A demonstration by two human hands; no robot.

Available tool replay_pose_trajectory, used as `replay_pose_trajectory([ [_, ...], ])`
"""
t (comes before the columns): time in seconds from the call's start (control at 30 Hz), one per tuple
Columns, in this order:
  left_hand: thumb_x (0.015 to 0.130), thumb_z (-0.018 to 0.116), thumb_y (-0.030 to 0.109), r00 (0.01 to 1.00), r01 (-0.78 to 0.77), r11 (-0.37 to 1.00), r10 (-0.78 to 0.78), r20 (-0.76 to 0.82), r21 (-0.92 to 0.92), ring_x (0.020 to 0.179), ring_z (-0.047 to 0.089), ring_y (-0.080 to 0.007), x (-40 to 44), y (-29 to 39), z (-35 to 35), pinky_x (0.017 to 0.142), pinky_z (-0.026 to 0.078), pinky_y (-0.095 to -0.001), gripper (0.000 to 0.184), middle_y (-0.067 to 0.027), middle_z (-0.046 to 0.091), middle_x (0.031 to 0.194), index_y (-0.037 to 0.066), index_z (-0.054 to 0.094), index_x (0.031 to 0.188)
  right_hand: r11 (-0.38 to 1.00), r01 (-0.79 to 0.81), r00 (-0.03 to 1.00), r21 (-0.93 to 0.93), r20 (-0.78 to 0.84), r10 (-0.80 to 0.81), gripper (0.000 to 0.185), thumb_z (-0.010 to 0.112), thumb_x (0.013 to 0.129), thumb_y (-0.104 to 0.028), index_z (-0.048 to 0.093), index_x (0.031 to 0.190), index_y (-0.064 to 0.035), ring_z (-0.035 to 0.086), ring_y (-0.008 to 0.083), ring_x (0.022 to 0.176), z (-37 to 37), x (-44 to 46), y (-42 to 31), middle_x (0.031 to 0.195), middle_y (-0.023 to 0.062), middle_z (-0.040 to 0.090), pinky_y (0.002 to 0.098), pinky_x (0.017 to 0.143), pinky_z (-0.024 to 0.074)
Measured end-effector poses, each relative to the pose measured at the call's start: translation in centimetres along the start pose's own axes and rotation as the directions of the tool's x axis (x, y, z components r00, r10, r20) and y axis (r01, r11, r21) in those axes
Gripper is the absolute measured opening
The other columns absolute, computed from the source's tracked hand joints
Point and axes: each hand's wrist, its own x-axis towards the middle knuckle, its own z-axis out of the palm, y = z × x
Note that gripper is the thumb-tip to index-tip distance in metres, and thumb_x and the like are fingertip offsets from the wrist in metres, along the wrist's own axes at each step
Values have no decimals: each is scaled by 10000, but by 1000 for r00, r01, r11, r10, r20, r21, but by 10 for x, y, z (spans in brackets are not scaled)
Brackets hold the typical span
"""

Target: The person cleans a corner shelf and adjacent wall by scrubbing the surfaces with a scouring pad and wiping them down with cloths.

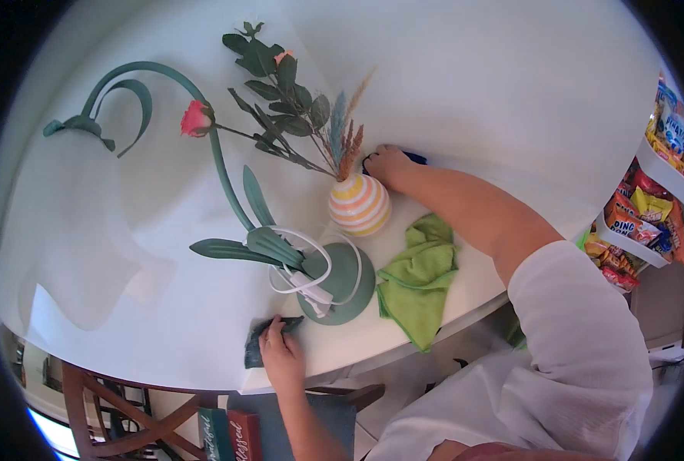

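My left hand [283,359] is closed on a dark grey-green cloth [254,349] at the table's near edge, beside the lamp base. Farther back, my right hand [388,167] rests with curled fingers on a dark blue thing [416,158], mostly hidden under it; its kind I cannot make out. Just left of that hand stands a striped round vase [360,205] with artificial flowers and leaves [287,100]. A green flower-shaped lamp [355,286] stands nearer me, its white cord [328,265] bundled over the base. A crumpled lime-green cloth [419,280] lies between my arms.
The white table [503,84] has a curved near edge. Snack packets fill a white tiered rack [649,244] at the right. Below the table are a wooden chair [115,411] and two lettered blocks or books, one green [213,434], one red [244,436].
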Motion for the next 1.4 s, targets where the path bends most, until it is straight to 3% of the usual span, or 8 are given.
replay_pose_trajectory([
  [0.6, 838, 438, 39, 980, 199, 961, -201, 9, -190, 964, 539, -383, -1, 2, -9, 845, 423, -436, 274, -180, 608, 1065, 6, 555, 1083, 997, -62, 998, -37, 7, 62, 276, 542, 768, -114, 588, 1023, -19, 523, 288, 1064, -41, -158, 45, 1076, 130, 609, 406, 893, 447],
  [0.97, 839, 435, 35, 981, 190, 960, -196, -5, -203, 947, 529, -388, 2, 2, -6, 826, 416, -437, 278, -189, 603, 1035, 9, 568, 1083, 808, -589, 806, -1, 78, 587, 335, 531, 789, -53, 531, 1124, -36, 565, 345, 997, -88, -359, 101, 1036, 179, 581, 403, 880, 450],
  [1.07, 841, 432, 32, 993, 111, 981, -117, -29, -157, 949, 521, -395, 2, 2, -6, 826, 411, -450, 277, -190, 600, 1038, -1, 564, 1083, 712, -629, 777, 314, 207, 595, 286, 519, 836, -47, 520, 1122, -35, 541, 335, 1036, -117, -370, 121, 1050, 183, 565, 373, 919, 428],
  [1.17, 843, 432, 32, 994, 102, 986, -107, -32, -134, 959, 517, -398, 1, 2, -6, 832, 409, -456, 277, -189, 598, 1044, -3, 559, 1087, 617, -331, 898, 714, 37, 439, 251, 478, 880, -35, 512, 1127, -57, 503, 315, 1081, -138, -349, 123, 1129, 163, 538, 346, 957, 392],
  [1.27, 847, 434, 41, 992, 113, 984, -118, -33, -136, 963, 518, -399, 1, 4, -7, 837, 409, -457, 277, -187, 597, 1046, 3, 557, 1092, 798, -137, 939, 587, -179, 293, 276, 480, 858, 3, 515, 1121, -74, 473, 312, 1102, -146, -304, 111, 1202, 128, 510, 366, 978, 363],
  [1.3, 848, 434, 44, 993, 109, 985, -115, -37, -136, 963, 519, -399, 0, 2, -6, 838, 410, -456, 276, -187, 597, 1045, 6, 557, 1093, 988, -136, 904, -76, -417, 92, 286, 514, 839, -20, 541, 1118, -78, 477, 320, 1103, -146, -286, 108, 1229, 108, 510, 403, 977, 357],
  [1.37, 851, 435, 49, 993, 103, 984, -110, -42, -143, 962, 520, -400, 0, 1, -5, 838, 410, -456, 275, -185, 596, 1046, 12, 558, 1093, 927, -184, 904, -327, -428, 28, 280, 543, 829, -68, 566, 1108, -69, 478, 331, 1105, -135, -270, 98, 1240, 116, 517, 435, 979, 351],
  [1.4, 852, 435, 51, 992, 108, 983, -116, -47, -149, 961, 520, -400, -1, 0, -5, 837, 410, -456, 274, -184, 596, 1048, 15, 560, 1093, 966, 23, 956, -257, -277, -96, 310, 553, 807, -77, 571, 1116, -77, 481, 328, 1107, -110, -264, 96, 1252, 119, 511, 431, 978, 358],
])
